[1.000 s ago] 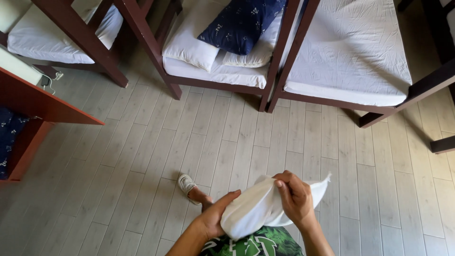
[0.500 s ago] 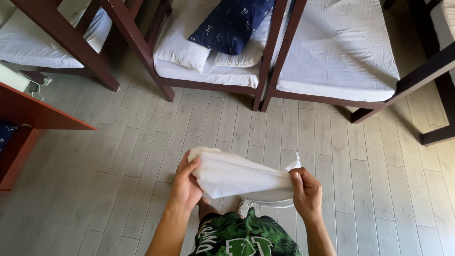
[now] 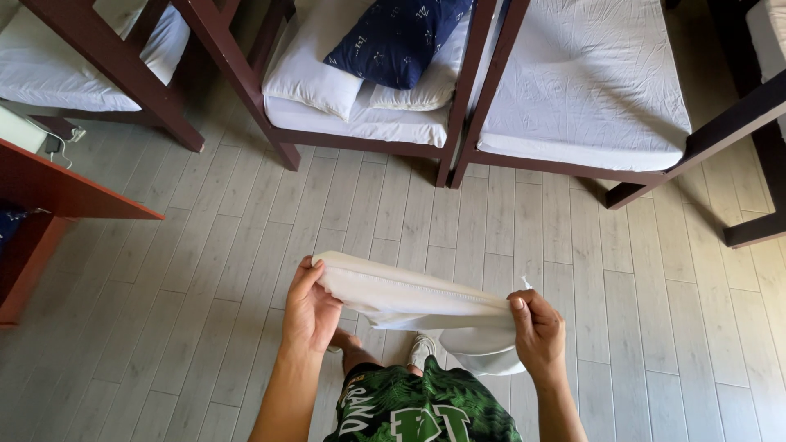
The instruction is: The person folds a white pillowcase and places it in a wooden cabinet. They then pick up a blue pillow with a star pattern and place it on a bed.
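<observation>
A white cloth, like a pillowcase [image 3: 417,299], is stretched flat between my two hands above the floor. My left hand [image 3: 309,309] grips its left end with fingers curled over the edge. My right hand [image 3: 536,331] pinches its right end, and a loose part of the cloth hangs below that hand. My green patterned shorts [image 3: 426,405] and a white shoe [image 3: 422,350] show under the cloth.
Dark wooden bunk frames [image 3: 467,90] stand ahead with white mattresses [image 3: 589,82]. On the middle bed lie white pillows [image 3: 315,69] and a navy patterned pillow [image 3: 393,37]. A reddish wooden desk [image 3: 49,196] is at the left. The floor is pale grey planks [image 3: 205,245].
The cloth was bunched between my hands close to my body. My hands have moved apart and forward, pulling it out into a flat, stretched band.
</observation>
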